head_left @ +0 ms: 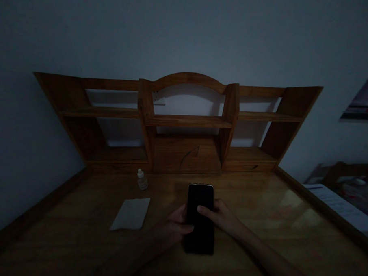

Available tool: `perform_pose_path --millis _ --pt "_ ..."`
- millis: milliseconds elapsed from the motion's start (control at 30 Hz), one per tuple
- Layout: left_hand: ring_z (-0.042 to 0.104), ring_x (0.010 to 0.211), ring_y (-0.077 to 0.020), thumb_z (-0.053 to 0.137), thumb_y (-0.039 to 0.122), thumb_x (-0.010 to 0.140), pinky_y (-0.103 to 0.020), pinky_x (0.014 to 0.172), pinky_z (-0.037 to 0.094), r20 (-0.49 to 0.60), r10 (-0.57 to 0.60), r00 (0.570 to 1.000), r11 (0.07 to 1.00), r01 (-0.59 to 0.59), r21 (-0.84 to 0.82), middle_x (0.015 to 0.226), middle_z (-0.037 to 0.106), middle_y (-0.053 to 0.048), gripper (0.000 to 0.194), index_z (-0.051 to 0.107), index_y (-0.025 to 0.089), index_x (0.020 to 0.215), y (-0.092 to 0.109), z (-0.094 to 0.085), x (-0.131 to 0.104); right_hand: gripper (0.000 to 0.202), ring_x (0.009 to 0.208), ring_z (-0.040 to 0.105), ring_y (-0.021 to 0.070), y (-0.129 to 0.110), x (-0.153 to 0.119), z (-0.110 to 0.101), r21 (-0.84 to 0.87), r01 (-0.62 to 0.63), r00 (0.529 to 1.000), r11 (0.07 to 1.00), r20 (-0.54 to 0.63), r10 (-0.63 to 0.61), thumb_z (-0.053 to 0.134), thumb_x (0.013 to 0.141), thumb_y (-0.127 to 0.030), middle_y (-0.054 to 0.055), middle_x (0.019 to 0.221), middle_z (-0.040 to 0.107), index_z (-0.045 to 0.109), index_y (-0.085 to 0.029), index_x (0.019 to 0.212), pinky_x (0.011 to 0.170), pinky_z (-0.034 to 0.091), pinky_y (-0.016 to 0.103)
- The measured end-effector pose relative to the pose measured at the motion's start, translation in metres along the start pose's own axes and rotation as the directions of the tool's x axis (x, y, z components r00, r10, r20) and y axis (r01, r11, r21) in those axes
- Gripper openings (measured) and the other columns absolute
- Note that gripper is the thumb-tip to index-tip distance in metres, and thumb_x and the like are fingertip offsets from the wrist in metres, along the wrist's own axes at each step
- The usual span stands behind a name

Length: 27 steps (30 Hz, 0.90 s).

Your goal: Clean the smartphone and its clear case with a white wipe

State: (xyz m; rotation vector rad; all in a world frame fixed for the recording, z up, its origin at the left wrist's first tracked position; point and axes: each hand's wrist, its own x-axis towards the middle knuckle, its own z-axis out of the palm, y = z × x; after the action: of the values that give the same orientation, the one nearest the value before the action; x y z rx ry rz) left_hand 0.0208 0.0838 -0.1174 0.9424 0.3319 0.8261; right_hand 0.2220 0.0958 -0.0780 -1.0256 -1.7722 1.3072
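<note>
While the room lay in dim light, a dark phone (200, 218) lay flat on the wooden counter (259, 222), screen up and unlit, between both hands. The left hand (175, 227) rested against the phone's left edge, its thumb laid over the screen near the middle; its fingers were tucked beside or under the edge, and whether they were spread or pressed together could not be told. The right hand (221, 217) rested against the right edge, its fingers (203, 211) held loosely together with one extended flat across the glass, its tip touching the screen just above the left thumb. Neither hand lifted the phone clear of the counter.

To the left of the left hand, apart from it, a white folded cloth (131, 213) lay flat. Beyond the cloth, farther from the fingers, a small white bottle (142, 179) stood upright near the foot of a wooden shelf unit (187, 122) set against the wall. Well to the right of the right hand, past the counter's edge, a white printed sheet (339, 206) lay.
</note>
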Motion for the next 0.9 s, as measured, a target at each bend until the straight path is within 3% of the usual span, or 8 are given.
perform_pose_path --millis 300,567,767,900 --pt "0.057 0.115 -0.0248 0.070 0.008 0.074 -0.038 0.100 0.040 -0.032 -0.016 0.999 1.000 0.015 -0.024 0.125 0.060 -0.011 0.059 0.053 0.020 0.129 0.005 0.007 0.000 0.039 0.068 0.059 0.0170 0.000 0.000 -0.001 -0.081 0.040 0.998 0.996 -0.036 -0.043 0.058 0.086 -0.052 0.005 0.075 0.067 0.068 -0.015 0.077 0.058 0.044 0.025" --pt "0.061 0.107 -0.0237 0.062 0.017 0.085 -0.035 0.093 0.045 -0.198 -0.066 0.978 0.992 0.044 -0.116 0.118 0.064 -0.012 0.034 0.060 0.016 0.120 0.010 0.015 -0.002 0.048 0.054 0.046 0.0105 0.010 0.002 0.001 -0.098 0.041 0.998 0.994 -0.046 -0.045 0.054 0.088 -0.054 0.000 0.061 0.053 0.061 -0.013 0.063 0.048 0.033 0.022" --pt "0.062 0.104 -0.0243 0.058 0.025 0.089 -0.036 0.088 0.048 -0.307 -0.012 0.952 0.983 -0.044 -0.177 0.115 0.065 -0.012 0.026 0.060 0.016 0.114 0.021 0.021 0.001 0.036 0.064 0.051 0.0132 0.005 0.001 0.002 -0.154 0.103 0.995 0.983 0.002 -0.104 0.058 0.087 -0.050 0.002 0.073 0.058 0.067 -0.015 0.083 0.053 0.037 0.022" --pt "0.062 0.105 -0.0247 0.059 0.027 0.089 -0.036 0.088 0.049 -0.354 -0.004 0.935 0.985 -0.057 -0.160 0.117 0.064 -0.012 0.029 0.059 0.017 0.116 0.027 0.025 0.001 0.034 0.058 0.048 0.0123 0.002 0.000 0.003 -0.212 0.108 0.994 0.971 0.001 -0.110 0.059 0.087 -0.049 -0.001 0.067 0.056 0.068 -0.016 0.087 0.050 0.034 0.022"
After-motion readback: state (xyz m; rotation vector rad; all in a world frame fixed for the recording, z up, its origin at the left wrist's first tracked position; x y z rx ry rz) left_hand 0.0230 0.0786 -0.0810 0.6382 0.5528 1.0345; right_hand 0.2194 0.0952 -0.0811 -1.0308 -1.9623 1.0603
